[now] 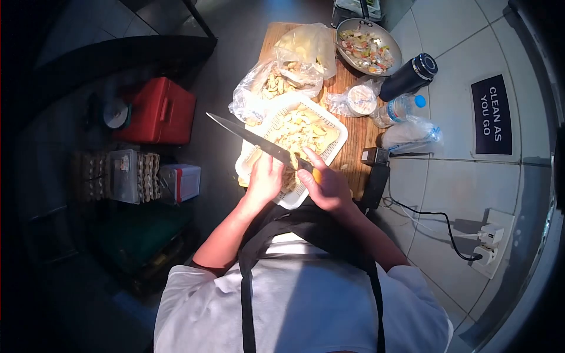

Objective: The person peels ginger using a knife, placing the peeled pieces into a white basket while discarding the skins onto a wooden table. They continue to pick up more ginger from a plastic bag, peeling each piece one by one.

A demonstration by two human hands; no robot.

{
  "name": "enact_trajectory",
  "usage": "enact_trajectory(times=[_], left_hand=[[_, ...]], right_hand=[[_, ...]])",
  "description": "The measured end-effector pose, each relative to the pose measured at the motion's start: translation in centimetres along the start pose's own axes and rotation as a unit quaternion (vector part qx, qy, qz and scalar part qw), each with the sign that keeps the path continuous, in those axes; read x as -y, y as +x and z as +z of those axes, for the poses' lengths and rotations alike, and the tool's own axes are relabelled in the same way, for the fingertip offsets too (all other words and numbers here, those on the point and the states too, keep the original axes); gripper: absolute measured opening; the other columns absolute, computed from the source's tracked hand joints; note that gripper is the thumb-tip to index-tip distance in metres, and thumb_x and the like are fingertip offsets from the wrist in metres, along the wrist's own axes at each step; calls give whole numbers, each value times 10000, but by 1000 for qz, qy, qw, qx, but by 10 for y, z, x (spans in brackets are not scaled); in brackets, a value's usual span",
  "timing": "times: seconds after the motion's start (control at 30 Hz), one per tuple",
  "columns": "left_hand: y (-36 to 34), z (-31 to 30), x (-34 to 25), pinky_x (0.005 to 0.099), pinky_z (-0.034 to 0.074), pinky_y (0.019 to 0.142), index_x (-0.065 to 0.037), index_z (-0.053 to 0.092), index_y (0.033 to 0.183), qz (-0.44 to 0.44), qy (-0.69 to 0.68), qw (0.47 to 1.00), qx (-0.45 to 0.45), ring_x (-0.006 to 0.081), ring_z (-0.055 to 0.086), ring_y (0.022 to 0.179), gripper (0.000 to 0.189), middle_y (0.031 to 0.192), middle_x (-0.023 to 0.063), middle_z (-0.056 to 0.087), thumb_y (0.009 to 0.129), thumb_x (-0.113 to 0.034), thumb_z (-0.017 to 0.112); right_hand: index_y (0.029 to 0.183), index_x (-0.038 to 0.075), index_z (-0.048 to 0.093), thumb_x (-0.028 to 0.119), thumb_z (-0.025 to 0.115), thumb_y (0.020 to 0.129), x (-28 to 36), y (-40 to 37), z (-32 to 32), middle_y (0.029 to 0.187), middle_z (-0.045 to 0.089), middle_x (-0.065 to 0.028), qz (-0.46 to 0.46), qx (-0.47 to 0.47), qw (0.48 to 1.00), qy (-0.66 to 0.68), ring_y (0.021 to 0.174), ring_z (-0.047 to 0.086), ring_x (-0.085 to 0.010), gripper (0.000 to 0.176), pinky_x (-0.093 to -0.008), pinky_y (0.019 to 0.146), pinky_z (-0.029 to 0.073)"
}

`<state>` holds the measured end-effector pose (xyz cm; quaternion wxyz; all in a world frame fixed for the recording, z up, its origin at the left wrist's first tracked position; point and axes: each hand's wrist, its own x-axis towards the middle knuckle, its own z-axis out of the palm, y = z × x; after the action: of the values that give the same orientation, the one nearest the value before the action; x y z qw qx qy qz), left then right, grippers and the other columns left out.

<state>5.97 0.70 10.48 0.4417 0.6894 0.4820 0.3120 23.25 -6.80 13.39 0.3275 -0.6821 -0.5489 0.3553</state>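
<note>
A large knife (250,137) with a yellow handle is in my right hand (329,189), its long blade pointing up and to the left across the basket. My right thumb and forefinger reach forward beside the blade, near a small pale piece. My left hand (265,181) is closed just below the blade, over the basket's near left side; what its fingers hold is hidden. Beneath both hands lies a white plastic basket (338,128) with many pale yellowish cut pieces (300,129), possibly ginger, on a wooden table (355,154).
Plastic bags (306,44) with more pale pieces stand behind the basket. To the right are a pan (343,53) of chopped food, a dark flask (406,79), a water bottle (393,112) and a wrapped container (361,100). A red cooler (159,112) and egg trays (150,176) sit at left.
</note>
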Motion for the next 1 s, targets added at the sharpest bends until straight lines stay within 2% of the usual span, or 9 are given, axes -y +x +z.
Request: enact_trajectory(times=[0.03,0.17,0.23,0.37,0.47,0.57,0.67,0.83,1.0], left_hand=[[0,-3,-3,419,500,914,10,598,1141,-24,1,1000,20,321,656,1055,233,1084,180,691,1035,-174,504],[-1,1,-12,447,504,885,4,580,1163,-23,50,998,41,395,651,1038,239,1090,220,679,1023,-181,522],[-2,4,-10,498,503,859,1,539,1215,-2,66,995,78,453,641,1050,278,1098,262,672,1012,-189,526],[-12,19,-18,494,504,849,-21,550,1200,-33,42,993,101,456,636,1040,253,1085,254,677,990,-161,570],[-16,26,-13,387,514,831,-18,549,1229,-26,-12,994,110,325,683,977,269,1029,201,691,993,-142,583],[-14,30,11,235,452,720,-56,542,1250,-63,-140,985,85,69,515,803,223,982,-3,594,1028,-82,544],[-12,30,20,201,410,677,-70,530,1271,-53,-204,975,76,34,444,762,227,982,-47,541,1044,-85,522],[-7,28,25,245,495,708,-70,469,1338,-113,-367,922,50,108,591,818,315,1086,51,614,1044,-154,548],[-2,25,10,242,491,669,-47,547,1201,-150,-356,922,24,99,592,775,203,973,43,640,1046,-179,546]], right_hand=[[1441,165,493,445,647,941,5,2,-4,949,700,-261,16,17,1000,-21,897,688,-444,594,-489,758,555],[1439,165,510,430,638,950,13,3,-14,985,703,-250,56,61,995,-63,923,686,-437,571,-485,780,554],[1400,145,554,427,630,956,11,3,-10,1008,703,-243,-10,-1,1000,-20,935,684,-434,532,-473,798,554],[1318,83,625,407,595,986,3,18,-5,1119,695,-231,26,0,998,54,1050,677,-390,464,-413,900,534],[1302,31,624,376,563,1015,-51,43,14,1232,671,-215,42,-12,986,160,1178,641,-327,452,-358,999,481],[1344,4,585,362,533,1034,-67,44,9,1316,629,-222,29,16,979,203,1261,589,-310,477,-352,1050,440],[1383,32,559,391,539,1027,-52,33,-5,1328,611,-247,7,22,988,150,1283,569,-331,506,-372,1066,424],[1408,75,547,439,566,1005,-46,20,-1,1301,625,-254,49,29,988,143,1272,576,-346,543,-391,1055,435],[1409,117,551,458,588,986,-32,8,-3,1209,655,-276,65,50,987,136,1186,621,-399,545,-425,982,486]])
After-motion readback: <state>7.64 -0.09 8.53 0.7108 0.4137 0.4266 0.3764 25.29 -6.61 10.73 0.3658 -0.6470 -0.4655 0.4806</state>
